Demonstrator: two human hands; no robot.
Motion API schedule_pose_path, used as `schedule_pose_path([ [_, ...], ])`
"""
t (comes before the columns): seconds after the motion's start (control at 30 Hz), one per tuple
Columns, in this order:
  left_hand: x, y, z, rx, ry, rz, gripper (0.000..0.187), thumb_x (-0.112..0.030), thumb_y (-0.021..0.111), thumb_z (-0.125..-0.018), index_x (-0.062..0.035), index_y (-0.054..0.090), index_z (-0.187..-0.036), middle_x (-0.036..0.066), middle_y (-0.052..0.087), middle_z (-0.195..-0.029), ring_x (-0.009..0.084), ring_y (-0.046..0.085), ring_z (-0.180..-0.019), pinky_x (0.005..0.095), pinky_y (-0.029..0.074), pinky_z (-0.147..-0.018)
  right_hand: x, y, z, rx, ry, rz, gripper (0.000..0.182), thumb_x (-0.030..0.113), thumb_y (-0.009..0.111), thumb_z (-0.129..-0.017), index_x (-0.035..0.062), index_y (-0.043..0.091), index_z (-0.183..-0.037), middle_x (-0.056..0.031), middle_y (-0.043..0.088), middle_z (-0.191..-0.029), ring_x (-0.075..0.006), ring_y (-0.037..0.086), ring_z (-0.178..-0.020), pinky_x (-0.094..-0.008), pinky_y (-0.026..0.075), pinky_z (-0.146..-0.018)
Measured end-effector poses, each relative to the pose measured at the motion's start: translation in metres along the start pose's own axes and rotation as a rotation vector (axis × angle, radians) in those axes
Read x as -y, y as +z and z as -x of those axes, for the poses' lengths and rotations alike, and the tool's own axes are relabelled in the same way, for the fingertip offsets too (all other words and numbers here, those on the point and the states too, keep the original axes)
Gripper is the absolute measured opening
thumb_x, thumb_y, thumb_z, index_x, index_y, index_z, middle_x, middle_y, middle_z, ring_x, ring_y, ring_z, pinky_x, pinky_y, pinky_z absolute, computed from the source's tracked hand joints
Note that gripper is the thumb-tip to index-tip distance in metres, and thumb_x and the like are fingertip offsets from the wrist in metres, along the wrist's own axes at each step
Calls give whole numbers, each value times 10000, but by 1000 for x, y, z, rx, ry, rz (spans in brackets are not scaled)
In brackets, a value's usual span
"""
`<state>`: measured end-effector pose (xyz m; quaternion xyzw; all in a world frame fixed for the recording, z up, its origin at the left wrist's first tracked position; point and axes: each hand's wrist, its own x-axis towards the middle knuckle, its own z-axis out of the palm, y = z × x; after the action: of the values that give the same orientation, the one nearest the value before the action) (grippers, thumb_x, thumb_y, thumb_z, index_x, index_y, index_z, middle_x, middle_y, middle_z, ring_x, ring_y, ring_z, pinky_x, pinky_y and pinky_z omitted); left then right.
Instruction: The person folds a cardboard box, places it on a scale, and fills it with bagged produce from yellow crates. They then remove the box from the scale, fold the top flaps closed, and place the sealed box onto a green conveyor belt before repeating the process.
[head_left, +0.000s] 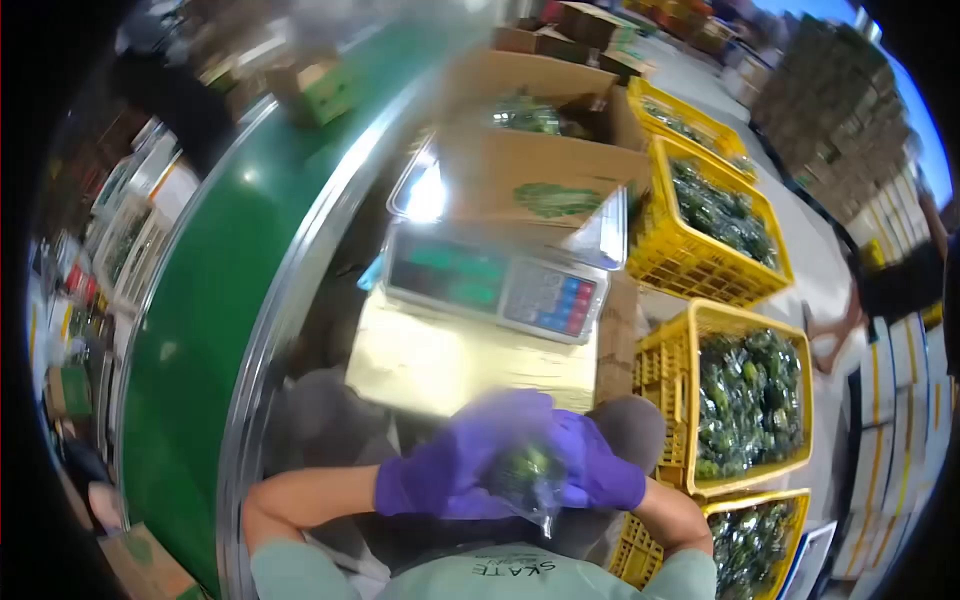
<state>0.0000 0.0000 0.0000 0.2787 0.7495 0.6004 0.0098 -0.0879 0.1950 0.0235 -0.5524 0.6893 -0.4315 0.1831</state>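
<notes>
Both hands wear purple gloves and meet low in the centre, close to the body. Between them is a clear plastic bag of green produce (528, 474). My left hand (440, 465) is wrapped round the bag's left side, its fingers partly blurred. From the right, my right hand (598, 462) closes on the same bag. Just beyond the hands lies a pale yellow block (465, 350). A digital scale (495, 280) rests at its far side, with a cardboard box (545, 165) on the scale's tray, holding a bagged item.
Yellow crates (697, 400) of bagged green produce line the right side. A green conveyor belt (200, 330) with a metal rail (290, 280) runs along the left. White boxes (885, 450) are stacked at the far right, near a person's legs (840, 330).
</notes>
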Motion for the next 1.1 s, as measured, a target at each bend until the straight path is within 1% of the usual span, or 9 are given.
schedule_pose_path([
  [0.17,-33,-8,-12,-176,-336,555,605,-311,672,-862,-12,444,-1335,192,347,-1455,296,401,-1311,427,352,-1077,51,-17,-1,-157,211,6,607,364,665,-856,89,436,-1345,-126,590,-702,-331,617,-676,-414,450,-607],
  [0.2,-5,-19,-26,-179,-32,411,650,-347,657,-873,-7,400,-1364,205,340,-1454,290,427,-1291,410,409,-1047,36,-28,-6,-222,126,118,559,352,667,-862,80,469,-1308,-130,603,-735,-322,623,-692,-404,455,-613],
  [0.3,-38,-29,-46,-389,-102,617,584,-477,590,-894,-101,443,-1315,174,429,-1376,326,483,-1231,455,454,-1000,44,-73,-33,-442,-65,-16,356,288,687,-863,28,601,-1090,-160,658,-902,-299,656,-788,-358,496,-680],
  [0.4,-47,-42,-40,-509,-73,659,550,-481,570,-897,-83,447,-1256,164,538,-1199,322,561,-1089,476,488,-917,36,-147,-101,-790,-288,492,232,223,668,-857,40,608,-986,-141,644,-818,-324,613,-725,-408,484,-676],
  [0.43,-44,-47,-38,-544,-59,591,544,-478,571,-896,-72,442,-1235,165,559,-1149,319,583,-1040,472,497,-893,35,-161,-126,-841,-196,598,297,255,678,-856,-7,645,-994,-148,666,-806,-242,667,-731,-339,506,-667],
  [0.53,-29,-51,-19,-620,-138,449,577,-508,592,-885,-34,459,-1187,176,580,-1096,306,622,-964,431,545,-794,17,-191,-200,-481,243,747,374,361,703,-817,11,661,-944,-198,680,-915,-375,654,-821,-460,502,-713],
  [0.63,-36,-51,-19,-620,-66,529,610,-486,632,-869,-10,451,-1206,175,595,-1096,293,637,-974,405,569,-770,-13,-212,-240,-253,209,755,307,293,705,-826,-3,680,-906,-198,688,-902,-298,671,-742,-408,519,-677],
  [0.77,-23,-76,-1,-589,-47,310,571,-454,628,-882,-36,438,-1221,169,590,-1109,308,626,-1001,423,553,-810,2,-232,-223,-517,-62,-339,117,133,662,-871,18,684,-885,-50,661,-806,-76,580,-619,-241,503,-578],
  [1.1,-26,-71,-32,-634,36,673,497,-433,556,-918,-85,485,-1266,164,564,-1195,331,589,-1029,472,477,-908,7,-253,-189,-721,-212,-890,119,109,611,-931,41,637,-1025,-1,625,-842,-87,561,-597,-226,486,-541],
])
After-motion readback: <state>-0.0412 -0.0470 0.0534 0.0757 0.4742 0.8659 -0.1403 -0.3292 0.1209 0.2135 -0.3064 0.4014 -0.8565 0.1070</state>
